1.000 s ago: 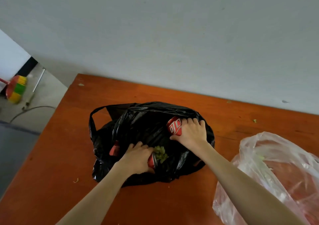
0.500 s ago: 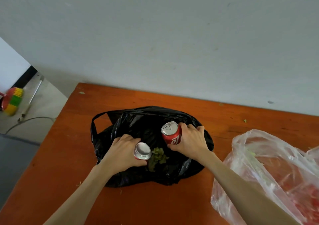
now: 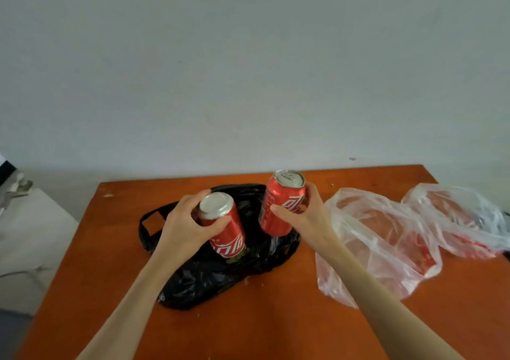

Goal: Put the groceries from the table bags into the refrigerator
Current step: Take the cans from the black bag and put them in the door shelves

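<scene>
Two red aluminium drink cans, one (image 3: 222, 223) wrapped in the left grip (image 3: 183, 226), one (image 3: 281, 202) in the right grip (image 3: 306, 217), raised above the crumpled black plastic bag (image 3: 220, 274) on the orange desk (image 3: 276, 326): probably rigid, smooth, fairly heavy (likely full), best clasped mid-wall.

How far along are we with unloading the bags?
Early. Nothing looks stored yet; no refrigerator is in view. In hand: left hand grips one red can, right hand another can, both above the black bag. Left: two clear bags hold reddish goods.
</scene>
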`<action>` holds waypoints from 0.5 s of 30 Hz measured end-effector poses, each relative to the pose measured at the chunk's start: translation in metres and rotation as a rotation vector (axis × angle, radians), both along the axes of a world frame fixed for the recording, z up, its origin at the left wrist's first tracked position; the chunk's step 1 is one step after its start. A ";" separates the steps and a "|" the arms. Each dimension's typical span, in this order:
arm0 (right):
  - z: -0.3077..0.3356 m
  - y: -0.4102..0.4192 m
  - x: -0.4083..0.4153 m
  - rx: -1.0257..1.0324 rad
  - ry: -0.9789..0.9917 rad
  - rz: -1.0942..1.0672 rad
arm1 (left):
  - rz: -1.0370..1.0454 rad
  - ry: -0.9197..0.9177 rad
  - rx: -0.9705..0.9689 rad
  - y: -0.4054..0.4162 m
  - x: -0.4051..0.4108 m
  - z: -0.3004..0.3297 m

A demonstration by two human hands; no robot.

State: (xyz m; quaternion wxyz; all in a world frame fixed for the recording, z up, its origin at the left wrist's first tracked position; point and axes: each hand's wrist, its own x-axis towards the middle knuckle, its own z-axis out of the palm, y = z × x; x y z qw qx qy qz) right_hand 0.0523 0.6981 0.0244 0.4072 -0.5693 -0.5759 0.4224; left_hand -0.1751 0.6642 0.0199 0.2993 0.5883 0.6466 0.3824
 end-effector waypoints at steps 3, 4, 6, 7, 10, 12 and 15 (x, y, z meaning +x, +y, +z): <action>0.009 -0.043 0.022 0.044 0.063 -0.121 | -0.089 -0.099 0.030 -0.012 0.021 0.015; 0.013 -0.059 0.031 0.054 0.077 -0.160 | -0.123 -0.115 0.035 -0.016 0.030 0.017; 0.019 -0.092 0.050 0.060 0.092 -0.229 | -0.213 -0.135 0.041 -0.028 0.053 0.023; 0.022 -0.109 0.059 0.062 0.092 -0.260 | -0.266 -0.141 0.046 -0.035 0.066 0.026; 0.030 -0.156 0.092 0.082 0.074 -0.365 | -0.430 -0.128 0.066 -0.055 0.109 0.034; 0.033 -0.189 0.117 0.098 0.058 -0.472 | -0.552 -0.119 0.075 -0.073 0.142 0.043; 0.035 -0.245 0.156 0.117 0.043 -0.640 | -0.707 -0.117 0.067 -0.107 0.198 0.053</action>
